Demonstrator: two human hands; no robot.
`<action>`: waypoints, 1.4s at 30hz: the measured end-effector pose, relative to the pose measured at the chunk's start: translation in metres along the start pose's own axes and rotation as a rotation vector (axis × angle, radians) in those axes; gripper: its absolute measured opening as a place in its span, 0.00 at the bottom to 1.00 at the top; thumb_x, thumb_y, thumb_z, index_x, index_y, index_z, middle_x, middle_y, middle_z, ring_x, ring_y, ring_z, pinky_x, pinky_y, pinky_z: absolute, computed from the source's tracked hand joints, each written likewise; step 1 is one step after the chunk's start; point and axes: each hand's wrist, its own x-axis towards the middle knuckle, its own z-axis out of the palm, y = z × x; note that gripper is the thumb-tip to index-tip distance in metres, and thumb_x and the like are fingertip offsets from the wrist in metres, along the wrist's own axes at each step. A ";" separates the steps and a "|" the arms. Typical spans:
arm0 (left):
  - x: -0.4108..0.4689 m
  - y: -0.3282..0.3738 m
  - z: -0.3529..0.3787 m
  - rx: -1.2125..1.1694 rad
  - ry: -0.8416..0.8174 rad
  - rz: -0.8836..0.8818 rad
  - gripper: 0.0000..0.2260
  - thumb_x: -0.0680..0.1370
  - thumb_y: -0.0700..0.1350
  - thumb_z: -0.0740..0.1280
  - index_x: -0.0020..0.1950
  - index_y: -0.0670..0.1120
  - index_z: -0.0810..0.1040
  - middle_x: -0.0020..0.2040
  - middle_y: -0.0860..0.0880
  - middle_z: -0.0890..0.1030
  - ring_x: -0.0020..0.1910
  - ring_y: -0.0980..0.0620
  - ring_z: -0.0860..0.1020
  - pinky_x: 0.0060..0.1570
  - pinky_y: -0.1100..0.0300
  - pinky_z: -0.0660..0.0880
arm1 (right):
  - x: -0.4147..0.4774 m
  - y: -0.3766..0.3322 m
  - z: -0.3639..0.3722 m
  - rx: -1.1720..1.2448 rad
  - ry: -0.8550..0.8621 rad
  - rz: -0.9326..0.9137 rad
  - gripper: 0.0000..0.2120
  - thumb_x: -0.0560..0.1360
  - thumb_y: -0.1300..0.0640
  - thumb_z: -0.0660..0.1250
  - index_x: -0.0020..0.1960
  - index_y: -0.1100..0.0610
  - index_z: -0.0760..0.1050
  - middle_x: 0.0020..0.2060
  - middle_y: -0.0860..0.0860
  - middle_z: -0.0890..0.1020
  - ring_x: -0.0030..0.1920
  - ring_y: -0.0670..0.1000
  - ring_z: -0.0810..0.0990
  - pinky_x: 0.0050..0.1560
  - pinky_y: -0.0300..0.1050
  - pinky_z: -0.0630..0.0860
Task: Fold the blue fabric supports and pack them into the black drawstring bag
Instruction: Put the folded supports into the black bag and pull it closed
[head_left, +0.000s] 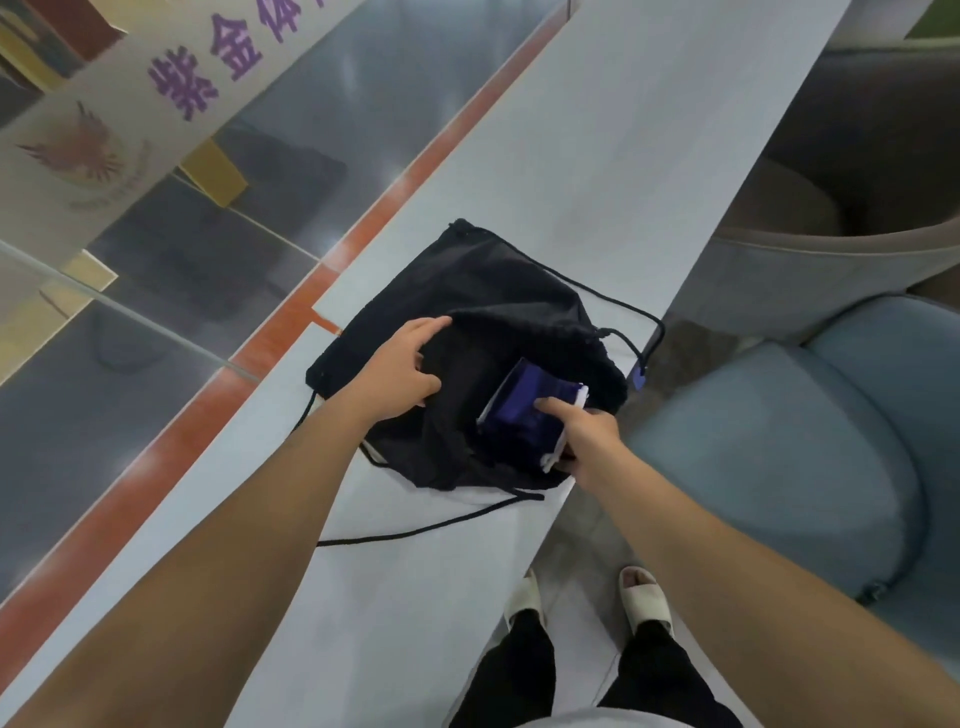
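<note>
The black drawstring bag (483, 291) lies flat on the pale grey counter (597, 156), its mouth turned toward me. My left hand (402, 364) grips the upper edge of the bag's opening and holds it up. My right hand (582, 434) holds a folded bundle of blue fabric supports (524, 402) with white edging, which sits partly inside the bag's mouth. The black cords (623, 312) trail over the counter's right edge and toward me.
An orange strip (270, 332) runs along the counter's left side beside a glass panel. A blue-grey cushioned chair (779, 441) stands close on the right, with another grey seat (831, 270) behind it. My feet in white slippers (644, 597) stand below the counter's edge.
</note>
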 end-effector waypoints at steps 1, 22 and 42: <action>0.000 0.000 -0.002 0.011 0.013 0.030 0.34 0.76 0.33 0.68 0.78 0.56 0.62 0.76 0.55 0.62 0.55 0.52 0.73 0.36 0.65 0.81 | 0.001 0.000 0.005 0.006 0.006 0.005 0.25 0.66 0.56 0.81 0.58 0.61 0.74 0.48 0.59 0.85 0.43 0.59 0.85 0.47 0.57 0.84; -0.094 0.023 0.079 0.316 0.204 0.209 0.27 0.79 0.36 0.62 0.75 0.57 0.67 0.67 0.56 0.76 0.65 0.52 0.72 0.60 0.54 0.75 | -0.005 -0.034 -0.090 -0.845 0.124 -0.740 0.17 0.72 0.60 0.72 0.61 0.57 0.78 0.56 0.55 0.80 0.58 0.57 0.78 0.62 0.55 0.75; -0.109 -0.035 0.172 0.546 0.365 -0.136 0.25 0.60 0.31 0.77 0.56 0.43 0.83 0.37 0.47 0.81 0.32 0.44 0.79 0.30 0.56 0.75 | 0.100 -0.059 -0.103 -1.949 -0.083 -1.422 0.22 0.57 0.71 0.75 0.50 0.61 0.80 0.42 0.57 0.82 0.47 0.62 0.82 0.59 0.64 0.68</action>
